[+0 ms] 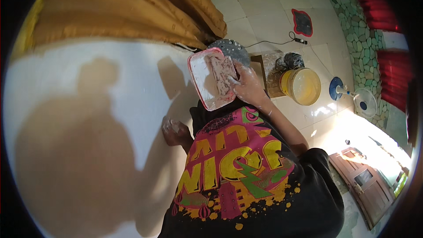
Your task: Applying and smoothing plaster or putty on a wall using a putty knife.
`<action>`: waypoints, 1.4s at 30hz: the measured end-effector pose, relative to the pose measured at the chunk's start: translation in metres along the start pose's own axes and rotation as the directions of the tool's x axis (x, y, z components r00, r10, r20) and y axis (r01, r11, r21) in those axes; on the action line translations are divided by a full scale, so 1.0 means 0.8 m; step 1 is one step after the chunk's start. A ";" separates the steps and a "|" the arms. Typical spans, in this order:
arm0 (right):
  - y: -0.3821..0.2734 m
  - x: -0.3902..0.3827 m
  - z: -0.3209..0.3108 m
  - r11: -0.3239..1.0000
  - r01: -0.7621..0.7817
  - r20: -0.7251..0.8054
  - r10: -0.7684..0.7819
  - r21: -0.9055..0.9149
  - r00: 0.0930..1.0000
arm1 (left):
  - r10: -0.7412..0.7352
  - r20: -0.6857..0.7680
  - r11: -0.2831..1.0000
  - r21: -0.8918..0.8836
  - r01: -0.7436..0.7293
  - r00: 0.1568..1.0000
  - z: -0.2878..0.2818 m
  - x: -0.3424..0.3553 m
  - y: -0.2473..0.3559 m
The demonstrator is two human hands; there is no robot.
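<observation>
My right hand (247,86), smeared with white, is closed on the right side of a shallow rectangular tub (191,72) with a red rim. The tub is tilted, and its inside shows white walls and rough, pinkish-grey paste (221,72). Lower and to the left, my left hand (173,131) is curled close to the pale wall (145,70). Pale smears show on its fingers; what it holds, if anything, I cannot make out.
Mustard curtain (128,9) hangs at the upper left. Beyond the tub are a speckled round dark object (231,49), a yellow bucket (305,87) and a standing fan (365,102). A cable (269,42) crosses the tiled floor. A brown door (363,183) is at lower right.
</observation>
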State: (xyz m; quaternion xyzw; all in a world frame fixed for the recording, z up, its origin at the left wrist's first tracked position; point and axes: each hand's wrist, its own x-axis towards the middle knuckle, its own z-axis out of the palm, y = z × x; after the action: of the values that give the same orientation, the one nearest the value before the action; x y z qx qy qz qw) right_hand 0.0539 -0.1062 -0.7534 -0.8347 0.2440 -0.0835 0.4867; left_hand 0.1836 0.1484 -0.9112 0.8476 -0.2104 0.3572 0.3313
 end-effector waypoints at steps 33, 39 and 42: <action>0.008 -0.061 0.111 0.980 0.027 -0.557 0.088 0.195 0.826 | 0.441 0.881 0.287 -0.319 0.903 0.171 0.082 0.161 0.070; -0.024 -0.102 0.115 0.994 0.026 -0.614 0.047 0.110 0.788 | 0.482 0.859 0.348 -0.367 0.862 0.171 0.069 0.185 0.077; -0.021 -0.142 0.105 0.940 -0.087 -0.481 0.247 0.331 0.841 | 0.462 0.869 0.318 -0.349 0.882 0.177 0.068 0.185 0.091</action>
State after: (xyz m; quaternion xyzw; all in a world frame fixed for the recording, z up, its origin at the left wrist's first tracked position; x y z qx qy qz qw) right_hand -0.0078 0.0210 -0.7712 -0.6743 0.4225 -0.2960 0.5284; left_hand 0.2630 0.0413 -0.7998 0.5303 -0.3452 -0.5074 0.5849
